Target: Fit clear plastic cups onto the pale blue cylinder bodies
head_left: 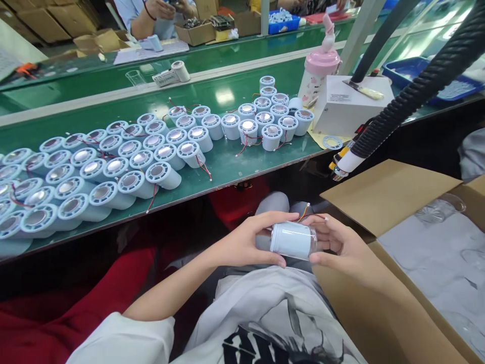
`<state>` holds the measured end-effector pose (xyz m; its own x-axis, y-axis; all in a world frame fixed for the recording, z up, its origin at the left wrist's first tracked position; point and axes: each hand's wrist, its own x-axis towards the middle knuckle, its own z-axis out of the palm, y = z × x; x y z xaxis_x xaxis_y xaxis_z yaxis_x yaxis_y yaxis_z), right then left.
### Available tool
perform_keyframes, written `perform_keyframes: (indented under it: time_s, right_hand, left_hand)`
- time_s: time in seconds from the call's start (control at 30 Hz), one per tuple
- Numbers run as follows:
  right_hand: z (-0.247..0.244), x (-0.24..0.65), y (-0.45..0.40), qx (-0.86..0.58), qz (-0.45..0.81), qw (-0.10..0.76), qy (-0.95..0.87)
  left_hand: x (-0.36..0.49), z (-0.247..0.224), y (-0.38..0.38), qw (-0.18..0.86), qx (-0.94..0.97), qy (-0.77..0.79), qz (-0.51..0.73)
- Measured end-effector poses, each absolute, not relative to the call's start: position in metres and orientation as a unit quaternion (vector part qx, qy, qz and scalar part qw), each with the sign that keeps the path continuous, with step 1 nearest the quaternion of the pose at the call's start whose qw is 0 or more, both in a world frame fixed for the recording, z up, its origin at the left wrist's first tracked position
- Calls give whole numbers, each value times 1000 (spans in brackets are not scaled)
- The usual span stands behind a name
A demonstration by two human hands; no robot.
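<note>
Above my lap, a light blue cylinder (291,239) lies on its side between my two hands, with thin coloured wires ending in white plugs rising behind it. A clear plastic sleeve (313,240) surrounds it and shows most plainly at its right end. My left hand (257,240) is closed around the left end, thumb below and fingers above. On the right end, my right hand (339,247) grips the clear sleeve between thumb and fingers. Similar light blue cylinders (142,161) stand in rows on the green bench, their ringed tops up and several with wires trailing.
To my right is an open cardboard box (394,197) with clear plastic pieces (439,208) inside. A black corrugated hose (409,96) hangs above it. A white device (350,103) and a pink bottle (320,71) stand on the bench (223,174). Across it sits a person (151,15).
</note>
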<state>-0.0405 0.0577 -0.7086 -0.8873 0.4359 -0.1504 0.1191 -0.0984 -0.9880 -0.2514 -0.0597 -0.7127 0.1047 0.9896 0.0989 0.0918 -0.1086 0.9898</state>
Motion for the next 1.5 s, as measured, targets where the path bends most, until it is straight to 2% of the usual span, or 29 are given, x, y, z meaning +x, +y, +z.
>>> perform_keyframes:
  time_s: [0.17, 0.33, 0.73, 1.13, 1.33, 1.4, 1.5]
  right_hand:
    - [-712, -34, 46, -213, 756, 93, -612]
    - [-716, -31, 35, -224, 785, 117, -565]
    - [-712, -30, 23, -292, 799, 80, -520]
    - [-713, -36, 29, -292, 869, -71, -394]
    - [-718, -39, 33, -311, 866, -109, -377]
    - [-721, -39, 33, -321, 838, -78, -434]
    - [-727, -35, 34, -338, 708, 79, -615]
  left_hand:
    - [-242, -713, -75, 463, 581, 476, 470]
    - [-235, -713, -83, 454, 592, 474, 468]
    - [-229, -712, -83, 457, 606, 449, 473]
    - [-233, -716, -81, 461, 596, 445, 484]
    - [-231, -712, -78, 477, 566, 487, 463]
    - [-231, -709, -77, 500, 536, 500, 462]
    - [-232, -706, -74, 543, 482, 500, 472]
